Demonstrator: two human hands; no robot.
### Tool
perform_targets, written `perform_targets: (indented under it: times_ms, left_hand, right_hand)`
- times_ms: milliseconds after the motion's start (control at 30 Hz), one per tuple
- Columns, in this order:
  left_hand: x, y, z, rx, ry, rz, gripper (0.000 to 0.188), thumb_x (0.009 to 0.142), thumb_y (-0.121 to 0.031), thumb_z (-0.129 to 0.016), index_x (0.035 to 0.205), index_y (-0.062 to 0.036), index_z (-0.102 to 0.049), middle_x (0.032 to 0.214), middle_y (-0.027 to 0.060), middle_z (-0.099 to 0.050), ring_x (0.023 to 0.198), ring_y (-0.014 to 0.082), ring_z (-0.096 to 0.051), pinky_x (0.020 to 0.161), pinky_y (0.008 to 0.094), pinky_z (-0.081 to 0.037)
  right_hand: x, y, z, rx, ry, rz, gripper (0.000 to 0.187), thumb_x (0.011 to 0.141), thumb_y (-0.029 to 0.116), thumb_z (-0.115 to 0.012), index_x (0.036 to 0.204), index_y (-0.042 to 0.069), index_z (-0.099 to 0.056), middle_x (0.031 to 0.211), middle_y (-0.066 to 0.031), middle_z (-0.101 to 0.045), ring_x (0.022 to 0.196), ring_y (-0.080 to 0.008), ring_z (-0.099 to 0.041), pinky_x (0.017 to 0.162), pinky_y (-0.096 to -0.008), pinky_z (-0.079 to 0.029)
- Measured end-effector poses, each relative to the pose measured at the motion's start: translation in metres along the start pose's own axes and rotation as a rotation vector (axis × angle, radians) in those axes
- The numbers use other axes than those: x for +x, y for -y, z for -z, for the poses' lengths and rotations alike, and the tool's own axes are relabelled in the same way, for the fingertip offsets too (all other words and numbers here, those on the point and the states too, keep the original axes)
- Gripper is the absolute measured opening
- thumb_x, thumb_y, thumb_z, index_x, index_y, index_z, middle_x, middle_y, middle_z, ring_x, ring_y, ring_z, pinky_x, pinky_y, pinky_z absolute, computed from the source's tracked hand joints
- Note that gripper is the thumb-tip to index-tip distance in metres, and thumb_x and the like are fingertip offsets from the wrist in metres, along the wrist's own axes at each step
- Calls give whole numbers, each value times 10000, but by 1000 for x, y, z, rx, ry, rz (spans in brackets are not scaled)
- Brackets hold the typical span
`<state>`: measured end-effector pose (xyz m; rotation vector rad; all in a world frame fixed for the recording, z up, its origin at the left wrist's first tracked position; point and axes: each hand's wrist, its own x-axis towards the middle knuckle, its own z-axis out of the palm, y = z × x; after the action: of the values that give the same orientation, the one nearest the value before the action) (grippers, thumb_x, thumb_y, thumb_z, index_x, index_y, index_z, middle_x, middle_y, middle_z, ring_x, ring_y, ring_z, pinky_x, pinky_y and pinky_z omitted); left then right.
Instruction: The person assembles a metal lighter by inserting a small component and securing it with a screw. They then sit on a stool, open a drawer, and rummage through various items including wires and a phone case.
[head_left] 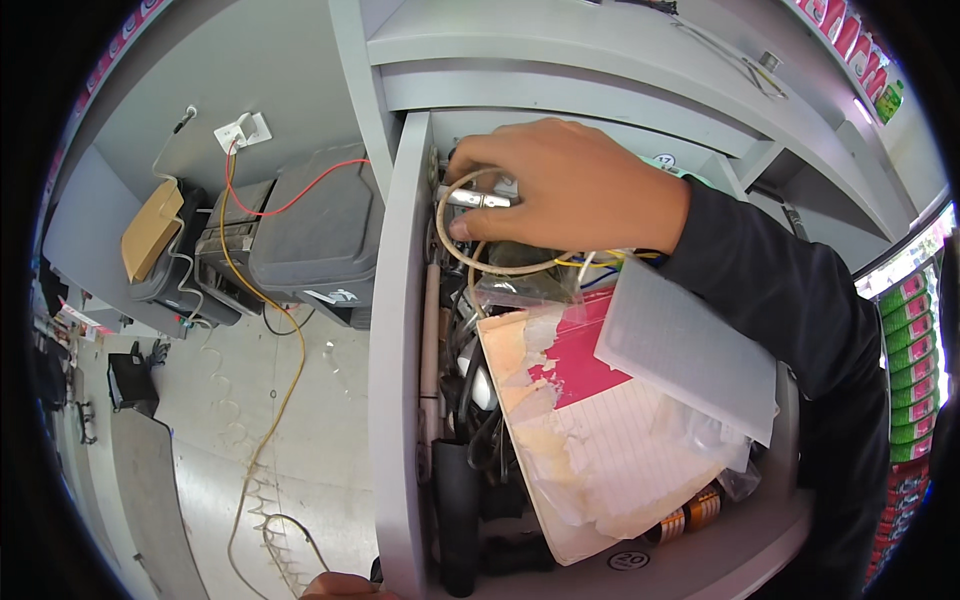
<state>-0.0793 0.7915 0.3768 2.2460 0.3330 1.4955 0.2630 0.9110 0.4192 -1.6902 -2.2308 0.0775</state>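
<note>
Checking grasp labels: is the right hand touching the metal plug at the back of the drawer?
Touching. The head view shows the right hand pinching the metal plug between thumb and fingers, its beige cable looping below.

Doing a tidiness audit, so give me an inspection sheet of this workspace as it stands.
Surface: open grey drawer, packed full.
Job's things: beige cable loop with a metal plug, pinched at the drawer's back.
Clutter: torn pink ruled notepad, translucent plastic box lying on it, black handle-shaped item, clear bags, small striped cylinders.
Grippers: right hand grips the plug; left hand barely shows at the lower edge, state unclear.
Cables: yellow cable and red wire run from the wall socket; tangled wires inside the drawer.
Surroundings: grey bin, black devices, pale floor.
</note>
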Motion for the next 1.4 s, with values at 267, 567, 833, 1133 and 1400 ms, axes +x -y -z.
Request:
perform_targets:
  times_ms: [267, 567, 833, 1133, 1400]
  left_hand:
    - [-9, -3, 4, 108, -25, 60, 665, 1137, -462, -206, 913, 1, -629, 863, 136, -594, 744, 256, -581, 625, 421, -560]
    - [-11, 2, 8, 84, -1, 15, 592, 1135, -431, -259, 929, -4, -613, 844, 133, -600, 740, 253, -589, 609, 410, -561]
    - [-10, 2, 4, 62, -14, 32, 567, 1131, -431, -266, 920, -25, -601, 835, 110, -598, 744, 241, -578, 619, 399, -549]
    - [-13, 7, 6, 28, -11, -7, 528, 1113, -425, -314, 923, -29, -606, 851, 111, -599, 749, 247, -577, 623, 400, -543]
    - [-7, 9, 16, -5, 80, -4, 513, 1099, -430, -378, 942, -13, -631, 871, 121, -608, 720, 256, -583, 605, 407, -552]
  right_hand:
    - [4, -3, 3, 32, 50, -29, 369, 871, 299, -653, 1157, 85, -746, 975, -194, -735, 894, -376, -703, 839, -460, -554]
    - [0, -7, 19, 154, 81, 168, 266, 828, 136, -600, 1057, 16, -665, 801, -217, -633, 727, -398, -608, 687, -455, -485]
    - [-15, 7, 18, 139, 36, 287, 322, 897, 261, -618, 1132, 48, -676, 1072, -143, -697, 999, -348, -660, 869, -439, -529]
    - [-13, 12, 17, 109, 149, 281, 325, 976, 329, -570, 1126, 58, -668, 1079, -99, -647, 1013, -312, -640, 859, -425, -530]
    - [-11, 20, 10, 63, 16, 226, 298, 972, 326, -606, 902, 50, -693, 910, -94, -603, 906, -321, -630, 763, -456, -516]
